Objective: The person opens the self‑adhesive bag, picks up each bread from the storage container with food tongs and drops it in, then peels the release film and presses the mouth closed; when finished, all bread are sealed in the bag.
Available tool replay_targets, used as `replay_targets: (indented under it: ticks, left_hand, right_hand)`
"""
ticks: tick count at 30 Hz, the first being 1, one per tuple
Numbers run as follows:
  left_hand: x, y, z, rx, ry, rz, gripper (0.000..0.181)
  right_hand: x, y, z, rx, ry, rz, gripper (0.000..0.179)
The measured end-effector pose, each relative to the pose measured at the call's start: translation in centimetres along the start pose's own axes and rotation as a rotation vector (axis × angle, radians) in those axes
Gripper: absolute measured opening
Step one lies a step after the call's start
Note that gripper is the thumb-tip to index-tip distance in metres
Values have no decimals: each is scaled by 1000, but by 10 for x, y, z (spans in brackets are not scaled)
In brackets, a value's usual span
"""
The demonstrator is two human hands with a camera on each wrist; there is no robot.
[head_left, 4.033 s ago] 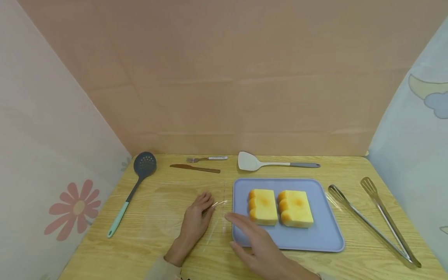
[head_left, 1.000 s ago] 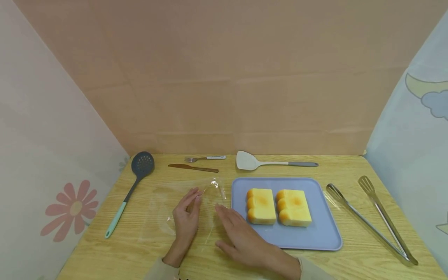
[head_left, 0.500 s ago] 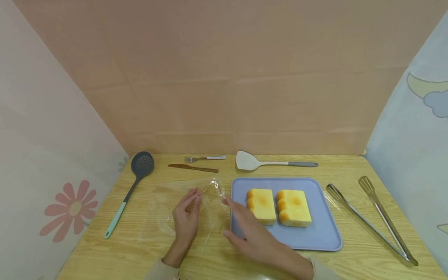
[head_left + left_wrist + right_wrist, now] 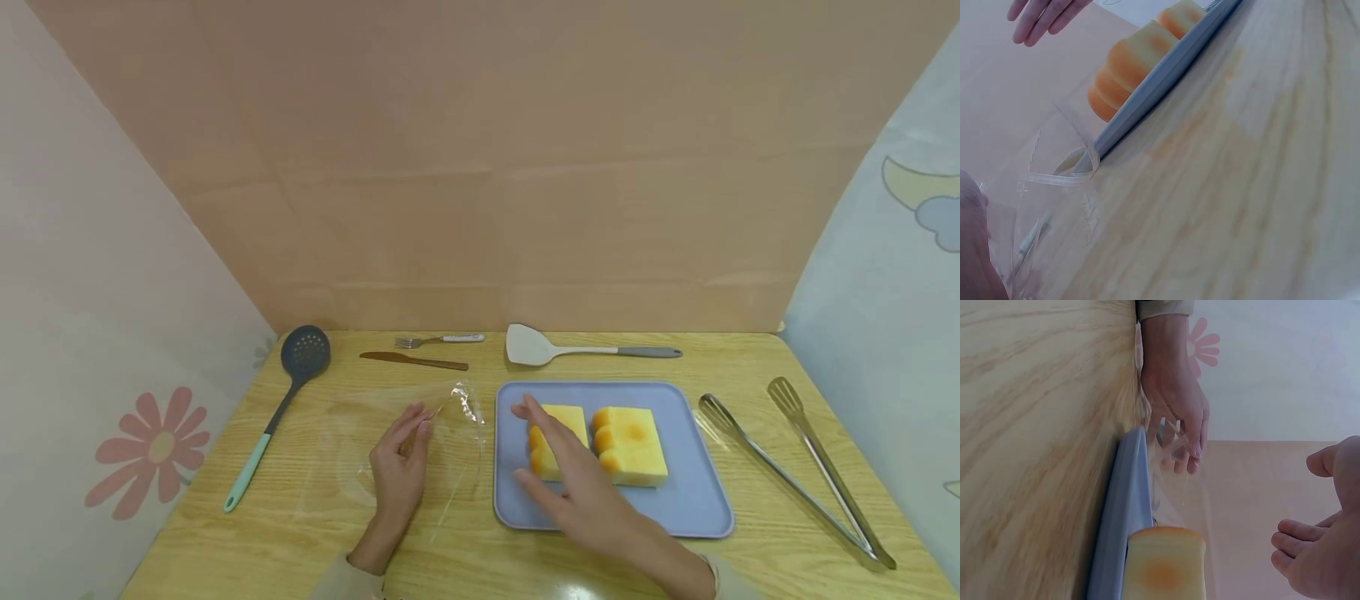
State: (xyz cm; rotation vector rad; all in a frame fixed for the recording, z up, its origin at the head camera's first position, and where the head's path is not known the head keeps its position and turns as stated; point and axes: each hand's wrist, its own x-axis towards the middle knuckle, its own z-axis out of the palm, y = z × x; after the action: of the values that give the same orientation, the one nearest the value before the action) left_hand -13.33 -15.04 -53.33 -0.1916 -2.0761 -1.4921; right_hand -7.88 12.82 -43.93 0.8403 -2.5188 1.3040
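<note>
Your right hand (image 4: 585, 500) hangs above the blue tray (image 4: 697, 492), thumb spread apart from the fingers, while your left hand (image 4: 399, 473) has thumb and fingertips pinched on the rim of the clear plastic bag (image 4: 467, 467), which lies on the table just left of the tray, its mouth partly raised. Beneath and beyond your right hand, two bread pieces (image 4: 637, 446) sit side by side on the tray, with the metal tongs (image 4: 795, 485) spread to its right. Farther back, you have the knife (image 4: 416, 361), white spatula (image 4: 528, 346) and fork (image 4: 463, 338).
</note>
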Motion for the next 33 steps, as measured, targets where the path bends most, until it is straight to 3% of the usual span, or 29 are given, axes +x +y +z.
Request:
replay_targets:
  ticks: [6,12,25,33]
  left_hand:
    - [0,0,-1,-10,-3,-20,14]
    - [-1,0,-1,-21,-2,-18,14]
    - [0,1,-1,-3,5,15,15]
    - [0,-1,0,-12,2,18,14]
  right_hand:
    - [-7,4,-14,2,46,14,91]
    - [-14,9,-30,-33,125,-29,94]
    - [-36,24,-63,-61,252,-57,96]
    - [-58,45,-92,-103,332,38,99]
